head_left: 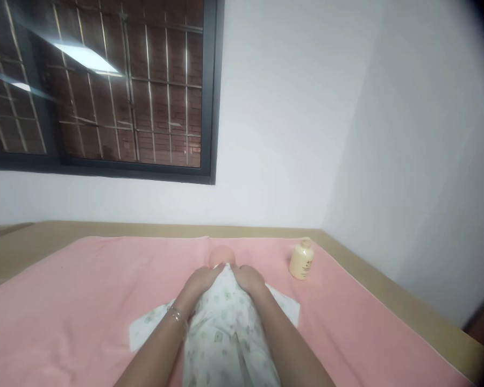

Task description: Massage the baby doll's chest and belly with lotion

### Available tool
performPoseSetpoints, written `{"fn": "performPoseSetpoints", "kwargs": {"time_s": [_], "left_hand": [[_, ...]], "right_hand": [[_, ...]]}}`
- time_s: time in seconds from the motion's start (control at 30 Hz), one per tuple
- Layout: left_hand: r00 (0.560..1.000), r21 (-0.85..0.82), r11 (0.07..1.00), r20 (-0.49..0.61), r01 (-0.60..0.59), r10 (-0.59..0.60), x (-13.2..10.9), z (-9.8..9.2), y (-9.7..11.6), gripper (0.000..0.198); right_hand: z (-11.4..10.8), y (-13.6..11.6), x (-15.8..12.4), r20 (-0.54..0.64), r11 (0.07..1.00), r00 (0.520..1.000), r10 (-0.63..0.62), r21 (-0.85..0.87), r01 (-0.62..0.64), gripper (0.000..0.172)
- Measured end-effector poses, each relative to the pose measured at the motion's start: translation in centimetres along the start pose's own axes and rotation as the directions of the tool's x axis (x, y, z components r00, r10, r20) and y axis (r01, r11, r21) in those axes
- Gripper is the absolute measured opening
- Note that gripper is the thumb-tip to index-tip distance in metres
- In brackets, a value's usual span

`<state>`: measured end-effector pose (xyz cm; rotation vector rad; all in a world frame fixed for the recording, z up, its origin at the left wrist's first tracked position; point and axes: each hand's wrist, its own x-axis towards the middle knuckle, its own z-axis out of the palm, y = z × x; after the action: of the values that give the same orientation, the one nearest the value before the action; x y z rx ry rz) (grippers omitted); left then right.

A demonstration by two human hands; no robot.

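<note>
A white baby garment [228, 322] with small green prints lies lengthwise in front of me, its sleeves spread to both sides. Beyond its collar shows a smooth, rounded, skin-coloured head [221, 255], like a baby doll's; the body is hidden by the cloth. My left hand [201, 280], with a bracelet on the wrist, is closed on the left side of the garment near the neck. On the opposite side, my right hand [249, 279] grips the cloth at the same height. The fingertips of both hands are partly hidden.
A pink towel [84, 290] covers most of the wooden table [407, 306]. To the right of the head stands a cream-coloured bottle [301, 262]. White walls [286, 118] rise behind, with a dark-framed barred window [213, 107] at the left.
</note>
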<state>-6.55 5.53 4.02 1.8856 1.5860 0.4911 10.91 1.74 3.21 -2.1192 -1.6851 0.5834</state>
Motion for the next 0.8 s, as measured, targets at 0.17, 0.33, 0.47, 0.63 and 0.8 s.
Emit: {"fn": "performPoseSetpoints", "kwargs": {"time_s": [0.17,0.33,0.47,0.63,0.8], "left_hand": [[0.993,-0.109,0.994,0.114,-0.010,0.023,0.6,-0.4,-1.0,0.085],[0.991,-0.087,0.996,0.133,-0.015,0.026,0.4,-0.8,-0.9,0.080],[0.996,0.011,1.000,0.086,0.010,-0.011,0.1,-0.8,-0.3,0.077],[0.999,0.154,0.988,-0.049,0.014,-0.006,-0.3,0.3,0.1,0.066],[0.994,0.237,0.971,-0.101,-0.005,0.029,-0.8,0.9,-0.1,0.059]], "right_hand": [[-0.2,1.2,0.1,0.024,0.996,0.996,-0.083,0.045,0.082,0.072],[-0.2,1.1,-0.4,-0.028,0.994,0.994,-0.104,-0.019,0.104,0.068],[-0.5,-0.5,-1.8,-0.063,0.988,0.990,-0.127,-0.095,0.120,0.061],[1.2,-3.4,-5.3,-0.152,0.968,0.979,-0.135,-0.231,0.097,0.063],[2.6,-4.2,-5.9,-0.191,0.967,0.971,-0.147,-0.234,0.100,0.067]]}}
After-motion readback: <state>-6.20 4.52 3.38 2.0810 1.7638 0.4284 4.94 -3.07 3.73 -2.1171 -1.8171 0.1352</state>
